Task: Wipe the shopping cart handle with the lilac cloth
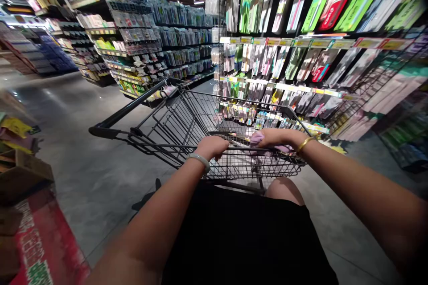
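Observation:
A black wire shopping cart (187, 118) stands side-on right before me, its handle (110, 120) off to the left. My left hand (214, 146), with a pale bangle at its wrist, is closed over the cart's near top rim. Further right, my right hand (276, 137) reaches over the same rim, a gold bangle on its wrist. Its fingers are closed on a crumpled pink cloth (257, 139), part of which trails along the rim under the palm. Most of the right fingers are hidden by the cloth.
Beyond the cart rises a shelf rack (284, 42) hung with green, white and red packaged goods. More stocked shelves (133, 31) line the back left. A cardboard box (25, 173) sits above a red printed panel (47, 236) at the left. Grey floor (110, 182) lies between.

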The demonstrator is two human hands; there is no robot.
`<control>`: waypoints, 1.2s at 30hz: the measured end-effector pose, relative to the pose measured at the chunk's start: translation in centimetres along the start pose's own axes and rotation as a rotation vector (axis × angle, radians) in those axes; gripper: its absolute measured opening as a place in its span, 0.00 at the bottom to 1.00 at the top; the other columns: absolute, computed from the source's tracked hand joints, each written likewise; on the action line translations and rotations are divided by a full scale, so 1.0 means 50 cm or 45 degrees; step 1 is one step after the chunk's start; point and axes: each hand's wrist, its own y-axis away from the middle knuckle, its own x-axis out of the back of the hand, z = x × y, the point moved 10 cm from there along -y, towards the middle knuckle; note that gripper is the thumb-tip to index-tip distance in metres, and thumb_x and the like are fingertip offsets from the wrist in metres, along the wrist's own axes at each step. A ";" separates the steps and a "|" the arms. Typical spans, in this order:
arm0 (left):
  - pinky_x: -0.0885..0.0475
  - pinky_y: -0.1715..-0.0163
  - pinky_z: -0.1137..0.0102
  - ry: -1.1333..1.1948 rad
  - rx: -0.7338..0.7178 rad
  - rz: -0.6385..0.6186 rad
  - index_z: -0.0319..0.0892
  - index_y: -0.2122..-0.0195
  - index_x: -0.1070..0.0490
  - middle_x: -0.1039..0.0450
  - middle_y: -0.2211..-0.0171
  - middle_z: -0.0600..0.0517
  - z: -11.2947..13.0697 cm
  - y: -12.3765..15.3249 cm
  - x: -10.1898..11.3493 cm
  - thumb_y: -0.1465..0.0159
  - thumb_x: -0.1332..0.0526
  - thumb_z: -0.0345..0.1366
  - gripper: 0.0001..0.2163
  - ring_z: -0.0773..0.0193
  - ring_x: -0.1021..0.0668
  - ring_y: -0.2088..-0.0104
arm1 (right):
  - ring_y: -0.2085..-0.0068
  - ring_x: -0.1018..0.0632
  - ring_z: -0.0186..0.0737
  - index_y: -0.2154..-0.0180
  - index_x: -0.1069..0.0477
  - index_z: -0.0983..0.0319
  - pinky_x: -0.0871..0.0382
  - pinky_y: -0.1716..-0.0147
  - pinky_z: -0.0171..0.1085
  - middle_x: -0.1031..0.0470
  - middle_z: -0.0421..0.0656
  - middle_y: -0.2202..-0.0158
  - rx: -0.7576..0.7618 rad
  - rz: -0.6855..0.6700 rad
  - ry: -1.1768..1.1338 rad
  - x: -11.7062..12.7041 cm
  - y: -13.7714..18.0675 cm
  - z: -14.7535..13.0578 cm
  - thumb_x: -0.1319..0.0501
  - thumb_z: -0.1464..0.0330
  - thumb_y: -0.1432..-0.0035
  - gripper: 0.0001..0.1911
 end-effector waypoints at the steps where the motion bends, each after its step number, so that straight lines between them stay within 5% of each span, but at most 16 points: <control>1: 0.31 0.62 0.68 -0.016 0.001 0.015 0.43 0.82 0.24 0.20 0.75 0.47 -0.002 0.000 0.002 0.32 0.57 0.44 0.28 0.59 0.22 0.70 | 0.66 0.23 0.39 0.64 0.24 0.62 0.29 0.62 0.36 0.20 0.42 0.65 0.076 0.062 -0.038 0.010 0.009 -0.006 0.32 0.66 0.56 0.14; 9: 0.30 0.63 0.65 -0.241 -0.016 0.334 0.42 0.67 0.24 0.21 0.65 0.44 0.016 0.025 0.058 0.29 0.61 0.51 0.29 0.53 0.21 0.63 | 0.55 0.25 0.46 0.58 0.24 0.60 0.32 0.53 0.44 0.23 0.46 0.57 0.302 1.021 0.216 0.052 0.199 0.077 0.39 0.65 0.45 0.12; 14: 0.30 0.61 0.66 -0.315 -0.220 0.480 0.42 0.52 0.28 0.21 0.62 0.44 0.157 0.013 0.083 0.31 0.52 0.56 0.25 0.54 0.20 0.61 | 0.50 0.28 0.51 0.59 0.23 0.59 0.35 0.48 0.50 0.25 0.49 0.54 0.277 1.632 0.391 -0.041 0.285 0.076 0.41 0.69 0.43 0.11; 18: 0.29 0.61 0.66 -0.240 -0.486 0.275 0.45 0.52 0.26 0.21 0.58 0.45 0.274 -0.030 0.022 0.35 0.58 0.66 0.33 0.52 0.20 0.59 | 0.52 0.28 0.48 0.57 0.23 0.59 0.33 0.49 0.48 0.25 0.49 0.53 0.273 1.462 0.276 -0.164 0.202 0.108 0.44 0.73 0.41 0.14; 21: 0.28 0.66 0.66 -0.373 -0.487 0.115 0.42 0.61 0.22 0.21 0.64 0.44 0.289 -0.068 -0.029 0.38 0.54 0.67 0.34 0.52 0.20 0.64 | 0.56 0.26 0.46 0.61 0.22 0.60 0.31 0.53 0.45 0.24 0.47 0.58 0.144 1.419 0.080 -0.208 0.175 0.194 0.44 0.72 0.42 0.12; 24: 0.28 0.68 0.65 -0.431 -0.444 0.047 0.41 0.66 0.21 0.21 0.68 0.43 0.277 -0.094 -0.049 0.37 0.54 0.66 0.34 0.52 0.20 0.67 | 0.56 0.25 0.44 0.60 0.25 0.60 0.30 0.52 0.46 0.25 0.46 0.58 0.077 1.688 -0.206 -0.187 0.237 0.261 0.43 0.71 0.43 0.10; 27: 0.27 0.66 0.64 -0.466 -0.416 0.084 0.42 0.65 0.21 0.21 0.67 0.42 0.272 -0.105 -0.048 0.36 0.53 0.64 0.32 0.51 0.20 0.66 | 0.51 0.26 0.45 0.57 0.26 0.59 0.31 0.48 0.48 0.28 0.46 0.53 0.087 1.948 -0.299 -0.147 0.304 0.262 0.39 0.70 0.44 0.12; 31: 0.26 0.66 0.64 -0.516 -0.392 0.127 0.44 0.66 0.20 0.20 0.66 0.44 0.276 -0.111 -0.048 0.37 0.47 0.60 0.26 0.51 0.19 0.65 | 0.49 0.27 0.47 0.57 0.25 0.57 0.31 0.47 0.48 0.30 0.47 0.50 0.141 1.806 -0.174 -0.146 0.261 0.241 0.39 0.72 0.47 0.14; 36: 0.27 0.67 0.65 -0.539 -0.378 0.124 0.45 0.66 0.20 0.20 0.67 0.46 0.279 -0.117 -0.051 0.38 0.43 0.57 0.21 0.52 0.19 0.65 | 0.56 0.25 0.45 0.63 0.25 0.59 0.28 0.54 0.45 0.27 0.47 0.57 0.042 1.752 -0.397 -0.178 0.215 0.304 0.40 0.70 0.47 0.09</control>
